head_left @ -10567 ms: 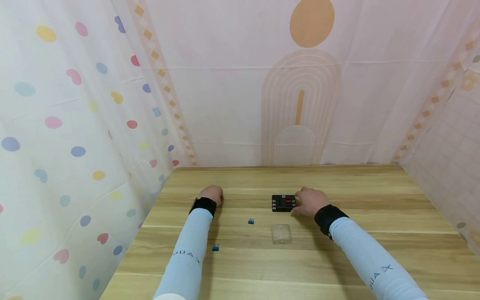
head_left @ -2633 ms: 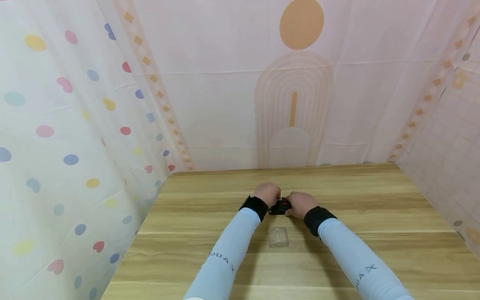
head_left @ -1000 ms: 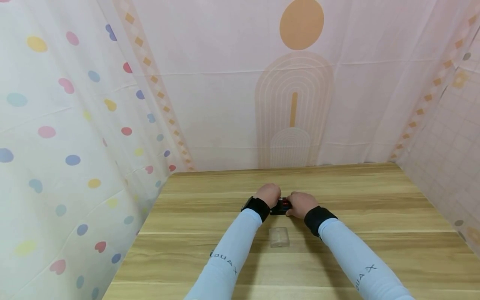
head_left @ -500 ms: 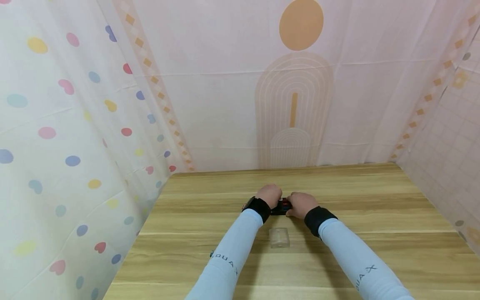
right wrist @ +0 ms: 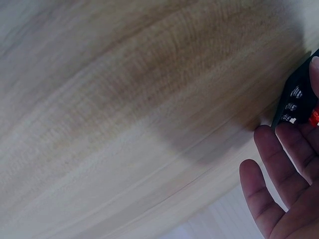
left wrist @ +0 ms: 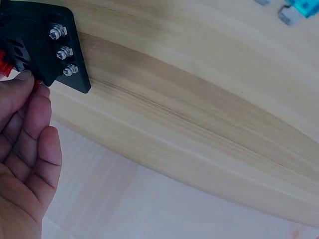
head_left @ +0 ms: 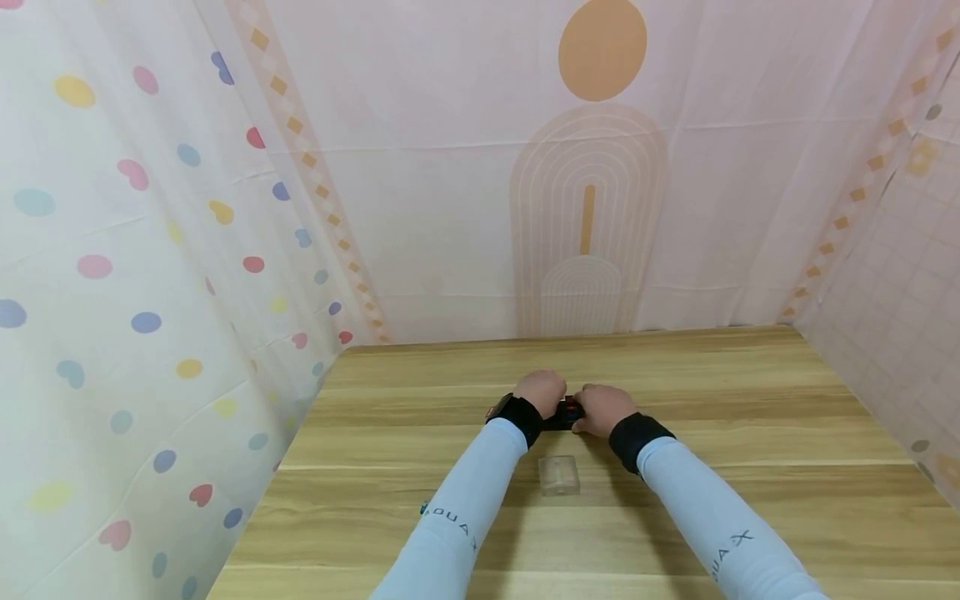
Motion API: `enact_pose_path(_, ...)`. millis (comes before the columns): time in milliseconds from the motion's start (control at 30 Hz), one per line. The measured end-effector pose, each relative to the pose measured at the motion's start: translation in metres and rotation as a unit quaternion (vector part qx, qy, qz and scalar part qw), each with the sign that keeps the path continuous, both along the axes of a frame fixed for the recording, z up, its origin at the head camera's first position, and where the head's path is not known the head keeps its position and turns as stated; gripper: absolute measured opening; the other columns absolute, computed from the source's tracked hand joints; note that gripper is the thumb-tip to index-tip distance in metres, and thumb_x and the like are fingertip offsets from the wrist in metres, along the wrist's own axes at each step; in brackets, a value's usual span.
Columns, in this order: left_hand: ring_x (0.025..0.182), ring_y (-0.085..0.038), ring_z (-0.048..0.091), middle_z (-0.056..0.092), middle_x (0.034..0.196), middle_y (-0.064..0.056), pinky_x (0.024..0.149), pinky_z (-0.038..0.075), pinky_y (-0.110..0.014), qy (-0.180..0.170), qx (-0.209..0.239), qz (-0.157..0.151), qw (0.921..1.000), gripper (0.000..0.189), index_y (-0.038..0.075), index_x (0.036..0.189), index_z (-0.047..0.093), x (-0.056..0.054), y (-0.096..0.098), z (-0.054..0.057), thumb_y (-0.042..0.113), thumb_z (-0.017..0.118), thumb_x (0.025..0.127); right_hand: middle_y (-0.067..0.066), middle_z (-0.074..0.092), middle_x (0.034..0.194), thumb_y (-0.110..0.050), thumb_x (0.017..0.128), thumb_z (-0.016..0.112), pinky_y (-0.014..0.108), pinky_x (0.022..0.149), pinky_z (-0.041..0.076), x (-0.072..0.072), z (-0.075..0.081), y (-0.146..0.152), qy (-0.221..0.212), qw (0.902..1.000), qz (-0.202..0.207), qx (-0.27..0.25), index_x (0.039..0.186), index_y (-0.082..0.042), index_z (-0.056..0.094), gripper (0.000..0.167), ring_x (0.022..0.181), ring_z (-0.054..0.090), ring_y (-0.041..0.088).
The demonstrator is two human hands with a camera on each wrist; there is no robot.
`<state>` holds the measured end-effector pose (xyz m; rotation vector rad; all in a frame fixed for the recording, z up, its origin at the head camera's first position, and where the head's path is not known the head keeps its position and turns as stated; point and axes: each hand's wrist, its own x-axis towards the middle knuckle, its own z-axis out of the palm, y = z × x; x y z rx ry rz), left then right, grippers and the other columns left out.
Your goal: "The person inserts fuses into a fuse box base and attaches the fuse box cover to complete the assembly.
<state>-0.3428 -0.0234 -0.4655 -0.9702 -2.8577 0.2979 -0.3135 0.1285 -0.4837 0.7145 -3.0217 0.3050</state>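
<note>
Black fuse block (head_left: pixel 561 421) sits at twelve o'clock from the clear cover (head_left: pixel 558 476), its three-o'clock end gripped by the right hand (head_left: pixel 604 410). At its ten o'clock, the left hand (head_left: pixel 541 391) pinches a small red piece (left wrist: pixel 37 85), mostly hidden; a crooked pinch could tip it, and a loosened right grip could let the block skid. Wood-grained table (head_left: pixel 825 467) underneath looks smooth; pale patterned curtains (head_left: pixel 450 217) hang at twelve, nine and three.

Soft shadows cross the brightly lit table (head_left: pixel 720 408), the right wrist view dimmer and hazier.
</note>
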Motion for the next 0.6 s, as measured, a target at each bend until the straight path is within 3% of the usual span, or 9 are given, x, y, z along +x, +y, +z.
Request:
enact_pose_path(167,0.065,-0.007,0.06,0.065,0.072,0.005,0.061,0.051,-0.021,0.001,0.01,-0.004,0.9999,0.015,0.015,0.077,0.071,-0.0035,-0.0002,-0.0035,0.008,0.072,0.091,0.005,0.064,0.087,-0.027,0.079,0.084,0.04,0.069,0.053,0.0002,-0.0003,-0.0003,-0.001,1.0,0.001,-0.003,0.1,-0.004,0.072,0.034,0.076,0.063,0.021)
enact_pose_path(433,0.067,-0.008,0.06,0.066,0.073,0.005,0.062,0.051,-0.022,-0.017,0.006,0.011,0.9998,0.014,0.015,0.078,0.072,-0.0015,0.0014,0.0014,0.008,0.071,0.091,0.006,0.065,0.089,-0.027,0.079,0.084,0.04,0.071,0.053,0.0007,0.0015,-0.0004,-0.002,1.0,-0.001,-0.006,0.103,-0.003,0.072,0.036,0.079,0.064,0.022)
enact_pose_path(600,0.065,-0.007,0.059,0.065,0.072,0.006,0.061,0.051,-0.022,-0.007,0.007,0.016,0.9998,0.014,0.016,0.078,0.072,-0.0036,0.0002,-0.0047,0.009,0.072,0.091,0.007,0.066,0.09,-0.027,0.08,0.084,0.04,0.072,0.054,0.0012,0.0008,0.0002,-0.002,1.0,0.001,-0.007,0.106,-0.002,0.072,0.038,0.08,0.065,0.023)
